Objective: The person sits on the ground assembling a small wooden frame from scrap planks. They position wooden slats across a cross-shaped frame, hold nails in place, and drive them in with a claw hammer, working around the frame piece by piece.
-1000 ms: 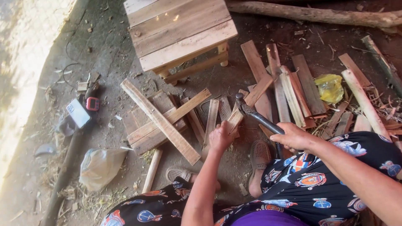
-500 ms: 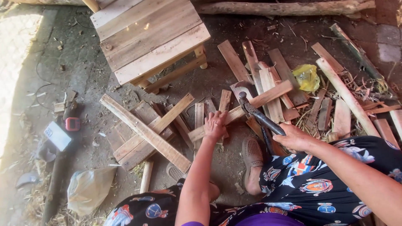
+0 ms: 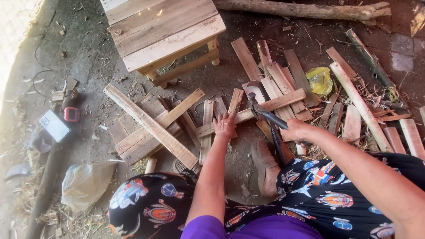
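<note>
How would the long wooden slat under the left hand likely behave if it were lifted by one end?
The slat looks flat and thin, so probably stiff and fairly light. Being flat, it should not roll. It lies across other boards, so lifting may shift them.

- Bare dirt floor (image 3: 88, 71) carries everything here.
- Wooden stool (image 3: 166, 33) stands on it at the top.
- Long plank (image 3: 150, 126) lies slanted across stacked boards (image 3: 137, 137), left of centre.
- Short slats (image 3: 283, 84) are scattered flat to the right, a yellow bag (image 3: 319, 80) among them.
- A log (image 3: 301, 9) lies along the top edge.
- A pale plastic bag (image 3: 84, 183) sits lower left.
</note>
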